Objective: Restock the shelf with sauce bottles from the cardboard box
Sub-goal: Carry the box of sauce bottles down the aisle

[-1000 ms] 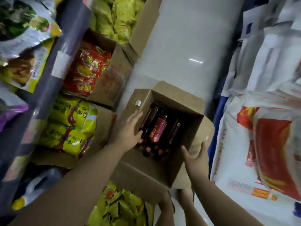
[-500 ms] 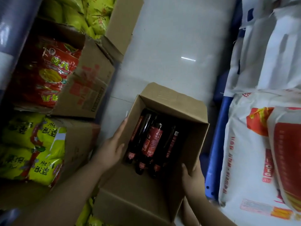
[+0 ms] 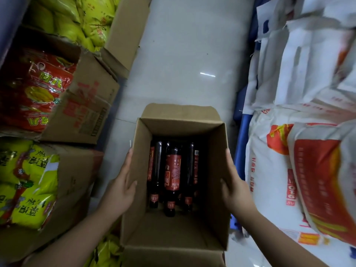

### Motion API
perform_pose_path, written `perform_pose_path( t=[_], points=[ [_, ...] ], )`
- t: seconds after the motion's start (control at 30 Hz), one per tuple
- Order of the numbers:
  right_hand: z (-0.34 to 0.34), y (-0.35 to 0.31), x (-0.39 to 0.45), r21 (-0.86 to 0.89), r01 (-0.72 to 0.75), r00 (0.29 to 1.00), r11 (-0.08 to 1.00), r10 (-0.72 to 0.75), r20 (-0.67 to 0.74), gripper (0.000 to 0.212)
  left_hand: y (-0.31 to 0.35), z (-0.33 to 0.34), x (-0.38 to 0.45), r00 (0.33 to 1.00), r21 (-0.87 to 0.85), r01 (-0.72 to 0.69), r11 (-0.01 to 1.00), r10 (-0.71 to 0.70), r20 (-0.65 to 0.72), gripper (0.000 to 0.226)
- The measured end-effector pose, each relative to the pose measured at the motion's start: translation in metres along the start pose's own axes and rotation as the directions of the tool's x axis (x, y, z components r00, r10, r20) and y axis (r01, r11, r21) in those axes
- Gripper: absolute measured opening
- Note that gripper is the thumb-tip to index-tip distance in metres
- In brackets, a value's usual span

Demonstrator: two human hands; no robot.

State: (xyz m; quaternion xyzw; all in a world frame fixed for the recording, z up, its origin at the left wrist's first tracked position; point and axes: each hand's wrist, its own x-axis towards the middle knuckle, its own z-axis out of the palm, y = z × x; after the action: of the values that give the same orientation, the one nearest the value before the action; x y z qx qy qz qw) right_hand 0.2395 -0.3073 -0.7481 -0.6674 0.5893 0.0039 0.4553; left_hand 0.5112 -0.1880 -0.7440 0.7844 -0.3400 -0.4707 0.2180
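An open cardboard box (image 3: 179,122) is held above a pale tiled floor, its mouth facing me. Several dark sauce bottles (image 3: 173,176) with red labels and red caps lie inside, against its far end. My left hand (image 3: 121,187) presses flat on the box's left wall, thumb over the rim. On the right wall my right hand (image 3: 234,186) grips the same way. The shelf is not in view.
Open cartons of red snack bags (image 3: 36,89) and yellow snack bags (image 3: 25,182) stand along the left. White and red sacks (image 3: 300,170) are piled on the right over a blue edge (image 3: 240,143). The tiled floor (image 3: 188,54) runs between them.
The box has turned square to me and come to the middle of the view. My right hand has moved from under the right flap up onto the right wall. The view has tilted down.
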Motion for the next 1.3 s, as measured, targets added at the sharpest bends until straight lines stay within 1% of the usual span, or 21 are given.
perform_pose_path(
  t=[0.07, 0.17, 0.23, 0.3, 0.4, 0.5, 0.67, 0.77, 0.87, 0.97, 1.03, 1.07, 1.17, 1.23, 1.3],
  points=[
    [-0.007, 0.001, -0.003, -0.008, 0.024, 1.0, 1.0, -0.024, 0.002, 0.091, 0.003, -0.001, -0.004, 1.0, 0.0, -0.002, 1.0, 0.002, -0.006, 0.098],
    [-0.018, -0.002, -0.017, 0.033, 0.061, 0.998, 0.998, -0.06, -0.017, 0.089, 0.014, -0.008, -0.015, 1.0, 0.011, 0.008, 1.0, -0.008, 0.0, 0.096],
    [-0.03, -0.011, -0.03, 0.078, 0.088, 0.996, 0.993, -0.085, -0.041, 0.087, 0.028, -0.014, -0.026, 1.0, -0.011, 0.002, 1.0, -0.002, 0.019, 0.094],
    [-0.045, -0.022, -0.043, 0.131, 0.113, 0.993, 0.985, -0.11, -0.032, 0.086, 0.045, -0.022, -0.041, 1.0, -0.034, -0.012, 0.999, 0.013, 0.023, 0.093],
    [-0.073, -0.04, -0.063, 0.188, 0.127, 0.992, 0.974, -0.122, -0.034, 0.085, 0.074, -0.037, -0.068, 1.0, -0.032, -0.029, 0.999, 0.029, -0.011, 0.095],
    [-0.107, -0.061, -0.085, 0.176, 0.176, 0.984, 0.969, -0.169, -0.053, 0.084, 0.106, -0.055, -0.098, 0.998, -0.017, -0.047, 0.999, 0.046, -0.047, 0.1],
    [-0.18, -0.119, -0.136, 0.153, 0.248, 0.968, 0.956, -0.238, -0.081, 0.095, 0.173, -0.092, -0.151, 0.996, -0.111, -0.086, 0.99, 0.081, -0.044, 0.098],
    [-0.231, -0.164, -0.171, 0.121, 0.252, 0.966, 0.96, -0.242, -0.091, 0.091, 0.226, -0.12, -0.187, 0.989, -0.151, -0.144, 0.978, 0.135, -0.065, 0.099],
    [-0.279, -0.205, -0.206, 0.099, 0.263, 0.96, 0.96, -0.25, -0.124, 0.088, 0.275, -0.148, -0.222, 0.977, -0.186, -0.212, 0.959, 0.201, -0.078, 0.096],
    [-0.318, -0.241, -0.238, 0.149, 0.282, 0.95, 0.948, -0.255, -0.178, 0.087, 0.32, -0.177, -0.252, 0.956, -0.137, -0.287, 0.948, 0.275, -0.104, 0.098],
    [-0.34, -0.264, -0.254, 0.152, 0.302, 0.939, 0.941, -0.266, -0.219, 0.087, 0.345, -0.192, -0.266, 0.937, -0.127, -0.344, 0.93, 0.332, -0.11, 0.101],
    [-0.351, -0.275, -0.26, 0.146, 0.311, 0.933, 0.939, -0.272, -0.236, 0.086, 0.359, -0.201, -0.271, 0.933, -0.121, -0.355, 0.927, 0.343, -0.104, 0.1],
    [-0.379, -0.306, -0.266, 0.162, 0.309, 0.93, 0.937, -0.263, -0.258, 0.083, 0.392, -0.225, -0.273, 0.921, -0.034, -0.374, 0.927, 0.367, -0.127, 0.099],
    [-0.393, -0.324, -0.267, 0.182, 0.31, 0.929, 0.933, -0.257, -0.268, 0.083, 0.413, -0.239, -0.269, 0.914, -0.012, -0.393, 0.92, 0.389, -0.114, 0.098],
    [-0.402, -0.338, -0.26, 0.196, 0.305, 0.928, 0.932, -0.245, -0.28, 0.084, 0.431, -0.251, -0.26, 0.923, 0.019, -0.373, 0.928, 0.373, -0.088, 0.094]
  ],
)
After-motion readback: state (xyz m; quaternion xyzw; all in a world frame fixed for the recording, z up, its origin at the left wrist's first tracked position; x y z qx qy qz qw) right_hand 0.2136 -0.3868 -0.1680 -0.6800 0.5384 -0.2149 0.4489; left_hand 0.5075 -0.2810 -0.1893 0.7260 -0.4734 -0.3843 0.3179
